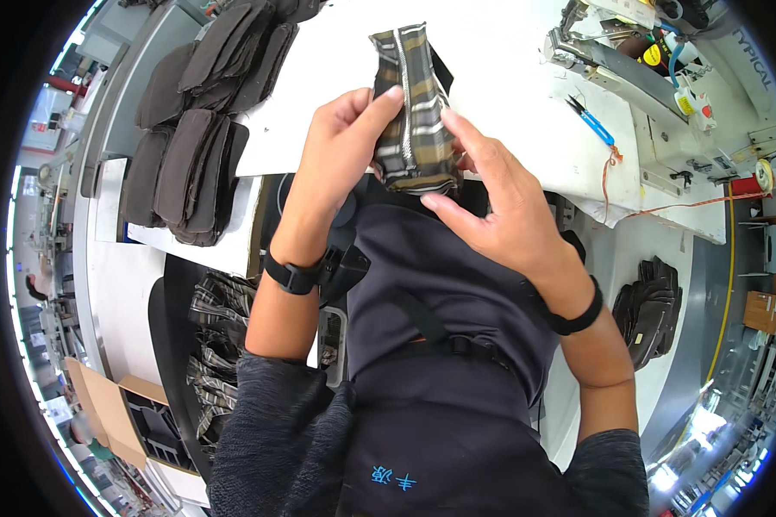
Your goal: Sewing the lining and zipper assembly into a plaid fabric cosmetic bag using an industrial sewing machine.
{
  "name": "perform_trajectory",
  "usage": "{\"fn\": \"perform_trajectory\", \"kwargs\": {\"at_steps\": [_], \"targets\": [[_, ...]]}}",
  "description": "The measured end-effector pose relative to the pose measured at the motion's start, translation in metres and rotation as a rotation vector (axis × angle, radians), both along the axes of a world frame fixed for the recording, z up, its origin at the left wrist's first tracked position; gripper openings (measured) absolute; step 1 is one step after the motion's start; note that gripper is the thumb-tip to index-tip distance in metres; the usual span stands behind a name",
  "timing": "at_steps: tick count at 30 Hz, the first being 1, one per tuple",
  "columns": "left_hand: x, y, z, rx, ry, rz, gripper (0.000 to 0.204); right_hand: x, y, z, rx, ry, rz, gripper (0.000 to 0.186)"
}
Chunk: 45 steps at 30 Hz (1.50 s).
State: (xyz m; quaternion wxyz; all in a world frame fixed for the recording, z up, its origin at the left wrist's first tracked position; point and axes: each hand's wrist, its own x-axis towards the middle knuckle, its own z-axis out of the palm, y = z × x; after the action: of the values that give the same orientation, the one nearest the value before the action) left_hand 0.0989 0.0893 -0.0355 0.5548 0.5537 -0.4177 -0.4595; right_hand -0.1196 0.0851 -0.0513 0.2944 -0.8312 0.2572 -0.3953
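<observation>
A plaid fabric pouch (422,82) in brown, black and white, with a white zipper along its length, is held over the near edge of the white table. My left hand (343,142) grips its left side, thumb on top beside the zipper and fingers partly hidden behind it. At the pouch's right side, my right hand (504,194) has its thumb and index finger spread apart. Its index fingertip meets the right edge, and the thumb tip is by the near end. The other right fingers are partly hidden beside the fabric.
Stacks of dark brown fabric pieces (200,172) lie at the left. Blue thread snips (591,121) rest on the white table (509,95), near a sewing machine (698,95). Orange thread runs to a red spool (746,185). More plaid fabric (220,302) hangs at lower left; dark pieces (651,310) lie at right.
</observation>
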Motion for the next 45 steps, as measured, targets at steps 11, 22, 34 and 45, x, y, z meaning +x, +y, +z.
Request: {"fn": "perform_trajectory", "kwargs": {"at_steps": [11,22,34,45], "targets": [[-0.028,0.008,0.020,-0.190,-0.027,-0.209,0.029,-0.008,-0.009,0.006,-0.145,-0.060,-0.148,0.060],[-0.033,0.015,0.010,-0.467,-0.611,-0.384,0.015,-0.021,-0.004,0.007,0.201,-0.134,-0.107,0.055],[-0.017,0.022,0.014,-0.618,-0.696,-0.419,0.005,-0.033,-0.001,0.021,0.606,-0.403,-0.089,0.032],[-0.018,0.020,0.017,-0.606,-0.873,-0.278,0.028,-0.021,-0.010,0.023,0.021,-0.110,-0.109,0.060]]}}
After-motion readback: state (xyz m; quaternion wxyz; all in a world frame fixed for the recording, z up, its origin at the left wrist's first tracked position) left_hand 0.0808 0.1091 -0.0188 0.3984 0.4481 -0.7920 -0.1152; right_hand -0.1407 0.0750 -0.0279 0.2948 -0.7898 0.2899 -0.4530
